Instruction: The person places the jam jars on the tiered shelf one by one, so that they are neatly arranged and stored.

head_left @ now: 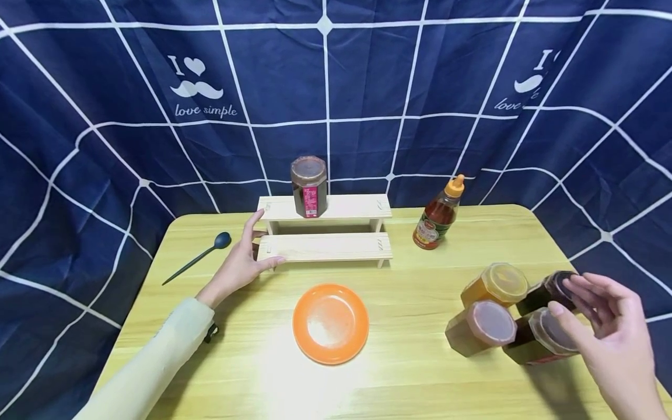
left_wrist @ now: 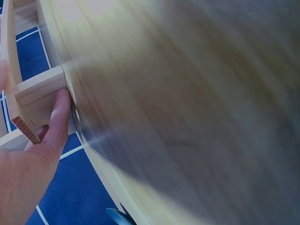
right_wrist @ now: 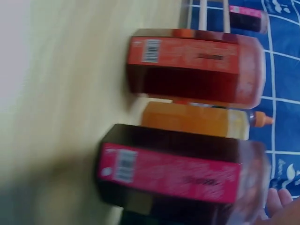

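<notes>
My left hand (head_left: pixel 238 262) grips the left end of a two-step wooden shelf (head_left: pixel 325 248), thumb on the lower step. In the left wrist view a finger presses against the shelf's leg (left_wrist: pixel 42 105). On the upper step stands a dark jar with a pink label (head_left: pixel 311 198). At the right, my right hand (head_left: pixel 611 332) has its fingers spread and slightly bent beside the jars. Closest to it is a dark front jar (head_left: pixel 535 341), pink-labelled in the right wrist view. Around that stand a red-brown jar (head_left: pixel 478 329), an amber jar (head_left: pixel 493 286) and another dark jar (head_left: pixel 543 291).
An orange plate (head_left: pixel 331 324) lies in front of the shelf. Right of the shelf stands a sauce bottle (head_left: pixel 437 219) with a yellow nozzle. A dark spoon (head_left: pixel 202 255) lies at the left. Blue curtain (head_left: pixel 357 76) hangs behind the table.
</notes>
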{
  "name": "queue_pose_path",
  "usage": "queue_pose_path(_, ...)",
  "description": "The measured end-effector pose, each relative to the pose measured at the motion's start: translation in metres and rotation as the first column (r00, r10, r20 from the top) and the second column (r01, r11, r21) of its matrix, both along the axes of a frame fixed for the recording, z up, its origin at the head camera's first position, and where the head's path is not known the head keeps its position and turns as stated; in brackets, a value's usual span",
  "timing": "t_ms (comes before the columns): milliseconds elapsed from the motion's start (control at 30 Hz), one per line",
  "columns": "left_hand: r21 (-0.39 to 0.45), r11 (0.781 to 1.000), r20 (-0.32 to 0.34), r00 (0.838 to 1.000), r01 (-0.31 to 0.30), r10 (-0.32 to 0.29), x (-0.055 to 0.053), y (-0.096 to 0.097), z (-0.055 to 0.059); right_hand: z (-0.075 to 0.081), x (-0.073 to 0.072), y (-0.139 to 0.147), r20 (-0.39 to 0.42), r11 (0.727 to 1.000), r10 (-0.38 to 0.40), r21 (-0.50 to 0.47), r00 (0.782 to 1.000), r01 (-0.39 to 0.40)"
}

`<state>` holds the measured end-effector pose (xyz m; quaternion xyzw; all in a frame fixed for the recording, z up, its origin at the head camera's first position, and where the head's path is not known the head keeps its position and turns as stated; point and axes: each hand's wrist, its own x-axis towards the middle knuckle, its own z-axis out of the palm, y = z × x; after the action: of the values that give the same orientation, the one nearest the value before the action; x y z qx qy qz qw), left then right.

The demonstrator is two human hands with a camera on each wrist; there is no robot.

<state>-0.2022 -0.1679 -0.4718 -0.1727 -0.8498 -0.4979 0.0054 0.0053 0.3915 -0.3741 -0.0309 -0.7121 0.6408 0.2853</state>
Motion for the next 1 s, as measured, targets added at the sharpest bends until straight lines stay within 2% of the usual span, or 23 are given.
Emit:
queue_pose_path(167, 0.001, 1.0, -0.001, 1.0, 0.009, -0.009, 0.0, 0.0, 0.001, -0.017, 0.007, 0.013, -0.001, 1.0, 0.02, 0.007, 1.0, -0.02)
queue_pose_path(333, 0.004, 1.0, 0.009, 1.0, 0.006, -0.006, 0.0, 0.001, 0.002, -0.033, 0.016, 0.026, 0.004, 0.996, 0.064, 0.056, 0.998, -0.064)
queue_pose_path(500, -0.008, 1.0, 0.007, 1.0, 0.011, -0.011, 0.0, 0.002, 0.002, -0.049, 0.027, 0.036, -0.004, 0.997, 0.068, 0.034, 0.998, -0.068)
queue_pose_path(600, -0.008, 1.0, 0.005, 1.0, 0.005, -0.005, 0.0, 0.001, 0.003, -0.057, 0.03, 0.041, 0.037, 0.995, 0.082, 0.056, 0.996, -0.084)
queue_pose_path(800, -0.011, 1.0, 0.005, 1.0, 0.003, -0.003, 0.0, 0.0, 0.001, -0.073, 0.031, 0.051, 0.114, 0.972, 0.21, 0.08, 0.971, -0.22)
queue_pose_path(1000, -0.009, 1.0, 0.012, 1.0, -0.001, 0.001, -0.001, 0.001, 0.0, -0.087, 0.028, 0.055, 0.147, 0.952, 0.267, 0.115, 0.952, -0.285)
